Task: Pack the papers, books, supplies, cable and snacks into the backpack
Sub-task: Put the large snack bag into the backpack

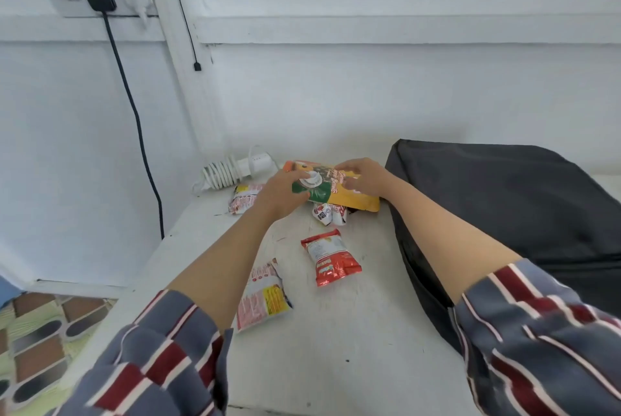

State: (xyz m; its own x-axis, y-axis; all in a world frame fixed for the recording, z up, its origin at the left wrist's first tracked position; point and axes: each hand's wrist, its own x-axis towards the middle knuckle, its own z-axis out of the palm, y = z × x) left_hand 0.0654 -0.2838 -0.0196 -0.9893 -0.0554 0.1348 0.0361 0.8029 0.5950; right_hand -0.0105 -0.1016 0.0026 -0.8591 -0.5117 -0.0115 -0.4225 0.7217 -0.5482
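Left grip (282,192) and right grip (364,180) both clasp yellow snack pouch (339,195), just beside black backpack (504,214) on worktop (336,348).

The backpack (504,214) runs off the right edge, and its near corner is lost behind the right sleeve (537,331). Just left of the backpack, the pouch (336,188) is covered at both ends by the left hand (282,192) and right hand (364,178), and its print is too blurred to read. Small white packets (331,214) beside the backpack lie partly under the pouch, their number unclear. Farther left of the backpack, a pink packet (243,202) is half hidden behind the left hand.
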